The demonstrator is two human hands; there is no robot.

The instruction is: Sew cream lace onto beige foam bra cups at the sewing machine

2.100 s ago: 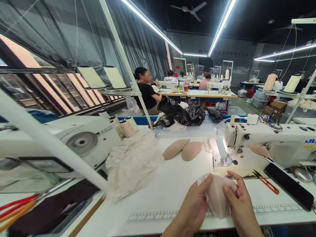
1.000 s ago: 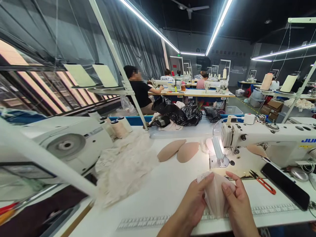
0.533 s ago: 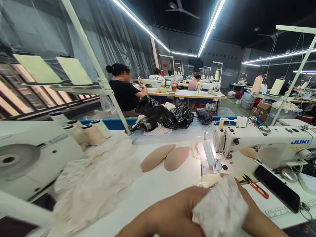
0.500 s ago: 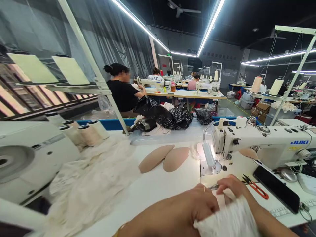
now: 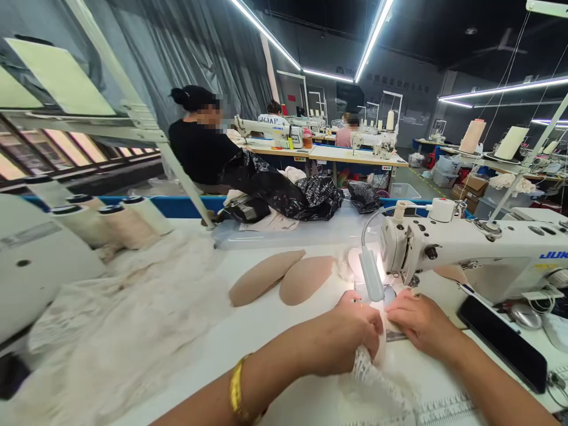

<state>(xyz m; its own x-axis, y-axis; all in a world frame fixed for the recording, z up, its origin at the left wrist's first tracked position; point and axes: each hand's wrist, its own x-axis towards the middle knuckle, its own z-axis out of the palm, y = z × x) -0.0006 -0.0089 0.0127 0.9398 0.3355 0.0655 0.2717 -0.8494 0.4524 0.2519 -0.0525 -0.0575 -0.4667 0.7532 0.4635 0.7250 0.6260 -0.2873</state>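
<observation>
My left hand (image 5: 348, 334), with a gold bangle at the wrist, is closed on a piece of white lace fabric (image 5: 377, 381) in front of the sewing machine (image 5: 479, 251). The lace hangs from under its fingers toward the table's near side. Close beside it, my right hand (image 5: 428, 325) pinches the fabric's pale edge near the needle plate. A small lit lamp (image 5: 371, 275) on a bent neck shines over both hands and hides part of the needle area. Two beige bra cups (image 5: 308, 279) lie left of the machine.
A heap of white lace (image 5: 133, 325) covers the table's left side, beside thread cones (image 5: 126, 223). A phone (image 5: 503, 343) lies right of my right hand. Black plastic bags (image 5: 310, 198) rest behind. A co-worker (image 5: 199, 142) sits beyond the table.
Both hands have moved forward to the needle area, bringing the lace with them and flattening it on the table. The orange-handled thread snips are no longer visible. The view has shifted slightly.
</observation>
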